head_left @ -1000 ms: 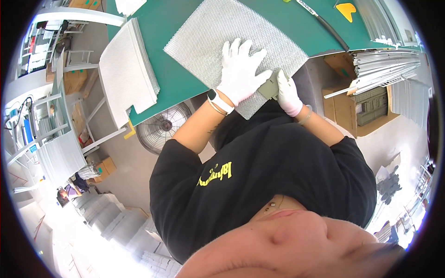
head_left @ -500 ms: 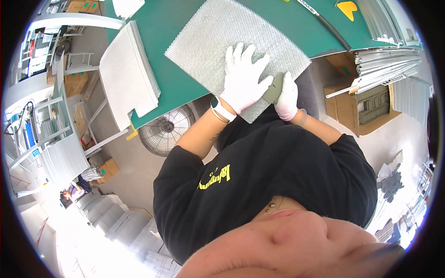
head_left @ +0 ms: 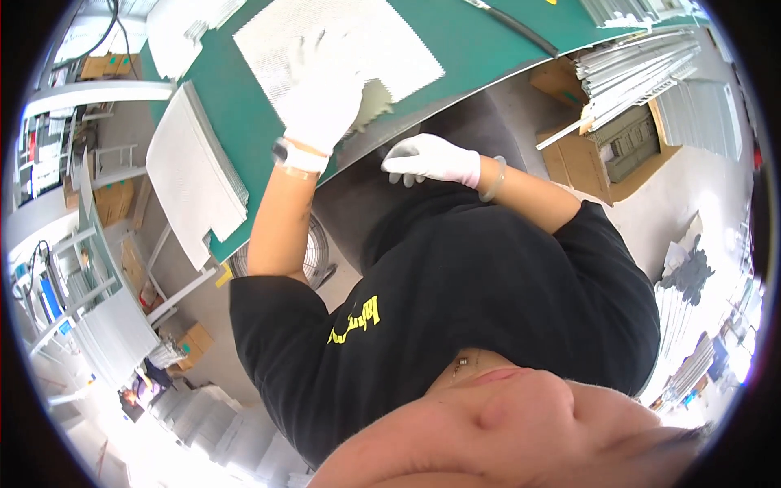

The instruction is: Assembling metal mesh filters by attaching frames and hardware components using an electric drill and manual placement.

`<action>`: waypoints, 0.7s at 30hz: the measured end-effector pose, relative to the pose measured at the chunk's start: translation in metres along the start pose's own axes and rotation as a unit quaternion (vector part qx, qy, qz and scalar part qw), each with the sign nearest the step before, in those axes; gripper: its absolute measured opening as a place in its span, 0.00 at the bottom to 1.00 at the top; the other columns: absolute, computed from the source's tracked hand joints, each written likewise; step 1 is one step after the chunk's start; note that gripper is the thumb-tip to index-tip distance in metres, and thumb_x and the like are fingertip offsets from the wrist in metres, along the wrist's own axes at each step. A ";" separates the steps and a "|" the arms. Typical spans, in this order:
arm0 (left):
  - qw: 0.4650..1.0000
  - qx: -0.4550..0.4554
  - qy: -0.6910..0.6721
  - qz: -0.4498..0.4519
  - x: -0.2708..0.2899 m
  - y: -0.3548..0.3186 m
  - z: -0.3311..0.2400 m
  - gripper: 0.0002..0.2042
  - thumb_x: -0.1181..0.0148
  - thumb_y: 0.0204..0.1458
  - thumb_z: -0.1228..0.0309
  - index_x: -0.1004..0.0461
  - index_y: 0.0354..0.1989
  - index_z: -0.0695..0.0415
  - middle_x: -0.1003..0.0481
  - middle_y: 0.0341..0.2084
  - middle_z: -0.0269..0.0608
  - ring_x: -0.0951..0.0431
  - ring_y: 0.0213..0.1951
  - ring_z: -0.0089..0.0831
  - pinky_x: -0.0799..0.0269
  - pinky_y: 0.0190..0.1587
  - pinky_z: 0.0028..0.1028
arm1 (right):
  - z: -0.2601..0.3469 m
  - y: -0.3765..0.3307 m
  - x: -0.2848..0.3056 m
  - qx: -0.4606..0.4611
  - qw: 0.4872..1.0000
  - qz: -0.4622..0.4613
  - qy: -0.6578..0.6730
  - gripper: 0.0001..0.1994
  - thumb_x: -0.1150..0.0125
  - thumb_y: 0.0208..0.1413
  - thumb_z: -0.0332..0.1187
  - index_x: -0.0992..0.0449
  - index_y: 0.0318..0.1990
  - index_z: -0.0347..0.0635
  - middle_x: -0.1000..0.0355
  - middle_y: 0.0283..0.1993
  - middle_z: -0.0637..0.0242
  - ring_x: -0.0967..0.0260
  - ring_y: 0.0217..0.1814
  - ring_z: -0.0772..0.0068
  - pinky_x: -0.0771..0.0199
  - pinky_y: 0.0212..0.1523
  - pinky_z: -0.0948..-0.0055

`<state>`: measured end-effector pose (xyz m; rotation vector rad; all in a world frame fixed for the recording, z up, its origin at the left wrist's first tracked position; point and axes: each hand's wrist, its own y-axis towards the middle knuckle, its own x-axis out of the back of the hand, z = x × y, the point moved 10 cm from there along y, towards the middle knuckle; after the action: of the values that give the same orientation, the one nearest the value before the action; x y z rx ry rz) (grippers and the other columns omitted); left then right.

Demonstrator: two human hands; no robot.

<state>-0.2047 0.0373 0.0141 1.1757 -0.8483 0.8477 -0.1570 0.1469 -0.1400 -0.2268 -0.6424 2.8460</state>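
Left hand now flat on mesh sheet, right hand pulled off, half-curled, empty

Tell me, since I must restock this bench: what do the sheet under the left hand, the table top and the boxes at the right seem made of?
The sheet looks like pale woven mesh or fabric: fine grid texture, matte. The left hand, gloved in white, lies flat on it. The table top seems a smooth green mat, perhaps rubber or vinyl. The boxes look like brown cardboard, with open flaps.
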 end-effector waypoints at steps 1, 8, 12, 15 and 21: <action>0.993 0.044 -0.112 -0.014 0.022 0.009 0.000 0.21 0.40 0.54 0.63 0.26 0.55 0.57 0.27 0.53 0.48 0.30 0.57 0.50 0.41 0.64 0.48 | -0.017 -0.015 0.024 -0.016 0.994 -0.075 0.079 0.28 0.41 0.59 0.56 0.22 0.46 0.34 0.21 0.40 0.60 0.25 0.37 0.72 0.25 0.40 0.72; 0.495 -0.049 -0.641 -0.584 0.274 -0.097 0.000 0.11 0.40 0.50 0.76 0.28 0.18 0.46 0.27 0.18 0.21 0.28 0.21 0.13 0.33 0.27 0.25 | -0.233 -0.235 0.251 -0.090 0.656 -0.746 0.076 0.18 0.32 0.49 0.38 0.27 0.40 0.32 0.28 0.34 0.58 0.30 0.35 0.65 0.27 0.39 0.63; 0.490 -0.205 -0.683 -0.501 0.274 -0.073 -0.024 0.09 0.43 0.61 0.68 0.23 0.48 0.51 0.22 0.39 0.25 0.21 0.35 0.19 0.23 0.45 0.24 | -0.309 -0.275 0.266 -0.134 0.585 -0.774 0.202 0.21 0.32 0.55 0.42 0.29 0.45 0.33 0.28 0.37 0.63 0.34 0.27 0.71 0.32 0.25 0.70; 0.531 -0.118 -0.621 -0.564 0.269 -0.084 -0.022 0.08 0.42 0.59 0.70 0.25 0.46 0.49 0.22 0.38 0.23 0.21 0.37 0.18 0.26 0.46 0.24 | -0.310 -0.215 0.259 -0.011 0.725 -0.545 0.421 0.14 0.41 0.64 0.36 0.31 0.51 0.39 0.28 0.39 0.64 0.39 0.26 0.81 0.35 0.24 0.78; 0.577 0.029 -0.498 -0.646 0.268 -0.109 -0.017 0.09 0.42 0.55 0.75 0.27 0.42 0.47 0.22 0.37 0.20 0.21 0.39 0.17 0.30 0.47 0.24 | -0.300 -0.201 0.260 0.029 0.752 -0.479 0.451 0.10 0.38 0.62 0.34 0.29 0.47 0.43 0.27 0.38 0.66 0.36 0.27 0.79 0.32 0.29 0.77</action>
<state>0.0115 0.0648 0.2054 1.8769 -0.5049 -1.1586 -0.3146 0.5080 -0.3460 -0.8802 -0.2833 1.4734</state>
